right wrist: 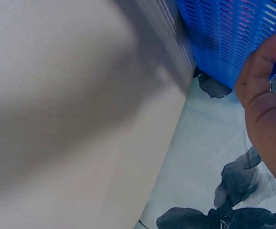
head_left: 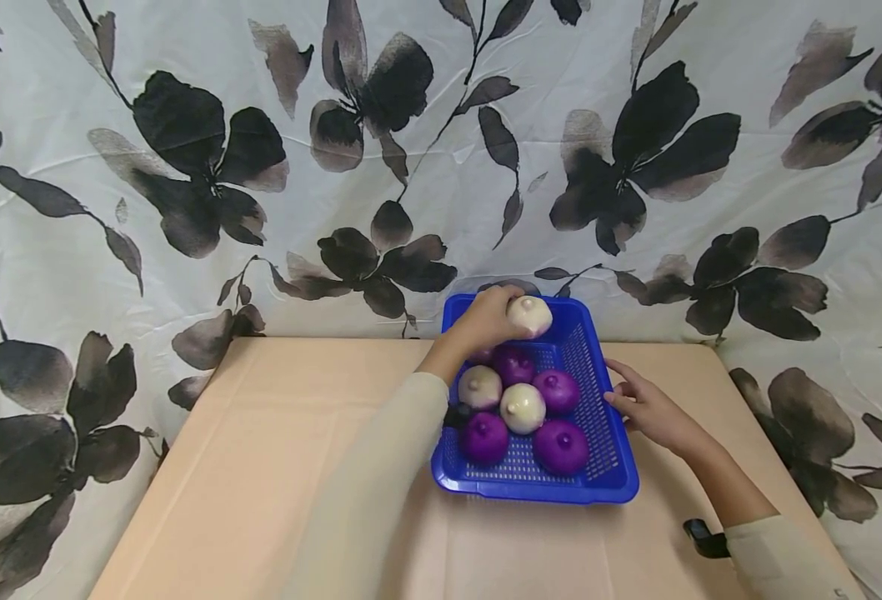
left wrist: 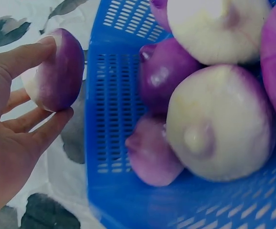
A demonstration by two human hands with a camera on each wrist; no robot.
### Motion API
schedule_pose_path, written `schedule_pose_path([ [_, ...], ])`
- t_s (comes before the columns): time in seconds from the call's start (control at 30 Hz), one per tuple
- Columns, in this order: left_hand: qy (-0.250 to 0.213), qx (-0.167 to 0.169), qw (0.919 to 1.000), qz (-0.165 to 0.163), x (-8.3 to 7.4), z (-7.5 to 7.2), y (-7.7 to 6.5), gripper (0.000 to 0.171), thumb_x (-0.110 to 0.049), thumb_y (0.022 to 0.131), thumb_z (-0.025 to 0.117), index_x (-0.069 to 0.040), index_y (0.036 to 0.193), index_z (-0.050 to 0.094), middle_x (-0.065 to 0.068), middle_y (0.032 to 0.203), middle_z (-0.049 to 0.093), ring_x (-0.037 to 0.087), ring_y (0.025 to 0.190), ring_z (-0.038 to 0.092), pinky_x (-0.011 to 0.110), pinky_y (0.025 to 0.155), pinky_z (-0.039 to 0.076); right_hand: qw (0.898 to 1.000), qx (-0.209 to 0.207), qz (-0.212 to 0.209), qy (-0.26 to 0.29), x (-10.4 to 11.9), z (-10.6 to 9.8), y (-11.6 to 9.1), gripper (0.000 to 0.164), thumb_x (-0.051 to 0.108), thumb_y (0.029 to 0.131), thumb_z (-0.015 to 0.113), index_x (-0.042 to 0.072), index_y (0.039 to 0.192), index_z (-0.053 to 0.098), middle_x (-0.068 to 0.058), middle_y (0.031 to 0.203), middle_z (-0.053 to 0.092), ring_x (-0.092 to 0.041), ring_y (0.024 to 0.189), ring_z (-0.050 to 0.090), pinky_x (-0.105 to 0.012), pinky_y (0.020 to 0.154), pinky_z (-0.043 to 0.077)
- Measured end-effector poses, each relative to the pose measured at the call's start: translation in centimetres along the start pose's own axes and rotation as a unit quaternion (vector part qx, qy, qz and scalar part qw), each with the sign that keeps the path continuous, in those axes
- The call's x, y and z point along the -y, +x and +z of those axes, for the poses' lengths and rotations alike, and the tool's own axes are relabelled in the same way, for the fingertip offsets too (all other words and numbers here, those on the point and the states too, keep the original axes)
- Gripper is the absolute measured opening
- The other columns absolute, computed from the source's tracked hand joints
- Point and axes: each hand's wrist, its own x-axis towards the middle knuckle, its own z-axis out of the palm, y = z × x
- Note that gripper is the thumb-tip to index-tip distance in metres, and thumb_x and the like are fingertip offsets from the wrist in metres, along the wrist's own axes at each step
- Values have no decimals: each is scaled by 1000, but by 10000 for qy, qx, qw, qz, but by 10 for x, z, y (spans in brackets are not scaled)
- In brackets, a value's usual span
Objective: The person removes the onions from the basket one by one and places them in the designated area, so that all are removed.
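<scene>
A blue plastic basket (head_left: 534, 493) with slotted walls holds several purple and whitish onions, among them a pale onion (head_left: 523, 408) and a purple onion (head_left: 561, 447). Over the basket's far end, my left hand (head_left: 486, 318) grips a purple-and-white onion (head_left: 531, 316) between thumb and fingers. The left wrist view shows that onion (left wrist: 69, 71) held up beside the basket wall (left wrist: 92, 109). My right hand (head_left: 649, 410) pinches the basket's right rim, thumb and fingers on either side of it, as the right wrist view also shows (right wrist: 267, 102).
The basket is over the far part of a light tan table (head_left: 298, 450). Behind it hangs a white cloth (head_left: 501, 200) with dark floral prints. A black strap piece (head_left: 705, 539) sits at the right sleeve.
</scene>
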Motion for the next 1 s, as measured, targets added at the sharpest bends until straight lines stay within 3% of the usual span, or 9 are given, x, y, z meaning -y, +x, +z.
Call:
schedule_pose_path([
  [0.27, -143, -290, 9989, 347, 12, -21, -18, 70, -27, 85, 85, -4, 144, 56, 11, 143, 61, 26, 135, 56, 39, 113, 46, 9999, -107, 41, -30, 1, 2, 0, 67, 10, 109, 49, 1, 164, 12, -22, 105, 56, -22, 88, 69, -36, 69, 64],
  [0.63, -336, -900, 9952, 193, 36, -51, -50, 65, -27, 85, 85, -13, 142, 60, 11, 135, 61, 27, 124, 60, 43, 103, 54, 9995, -263, -25, -180, 4, 1, -1, 66, 10, 108, 53, -1, 163, 18, -22, 104, 58, -19, 84, 69, -33, 66, 64],
  [1.0, -576, -1388, 9886, -132, 72, -63, -80, 70, -27, 83, 86, -6, 144, 56, 15, 129, 61, 31, 111, 66, 44, 93, 58, 9989, -292, -96, -351, 2, 0, -1, 63, 11, 108, 54, 0, 162, 23, -20, 101, 57, -16, 81, 68, -32, 64, 63],
])
